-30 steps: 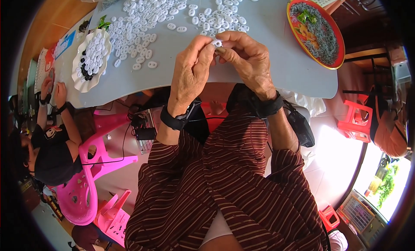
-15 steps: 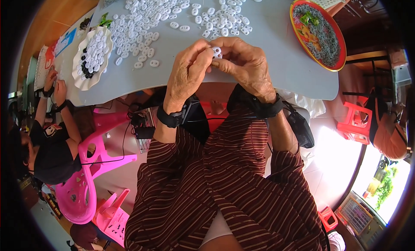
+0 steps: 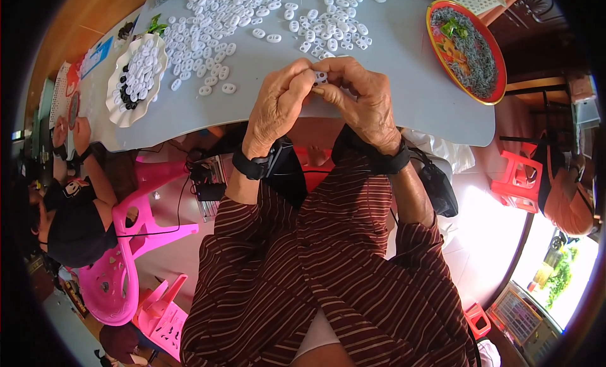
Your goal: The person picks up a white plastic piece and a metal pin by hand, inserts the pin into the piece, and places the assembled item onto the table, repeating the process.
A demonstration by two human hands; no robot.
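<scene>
Just over the near edge of the grey table point(image 3: 404, 83), my left hand point(image 3: 281, 105) and my right hand point(image 3: 360, 102) meet fingertip to fingertip. Between them they pinch a small white oval plastic piece with holes point(image 3: 320, 78); dark spots show in its holes, and my fingers cover part of it. Many loose white two-holed pieces point(image 3: 202, 42) are spread beyond my hands, with a smaller cluster point(image 3: 331, 29) straight ahead. A scalloped white dish point(image 3: 129, 117) on the left bears white pieces and some black ones point(image 3: 126, 102).
At the right, a red gold-rimmed tray point(image 3: 502, 83) carries a heap of small grey metallic-looking parts point(image 3: 476, 64). Another person point(image 3: 82, 222) sits at the left, hands at the table, near a pink plastic chair point(image 3: 129, 272). Red stools point(image 3: 517, 180) stand to the right.
My fingers have closed further over the white piece, turning it slightly so less of it shows. The person at the left has shifted their hands and now holds a dark elongated object.
</scene>
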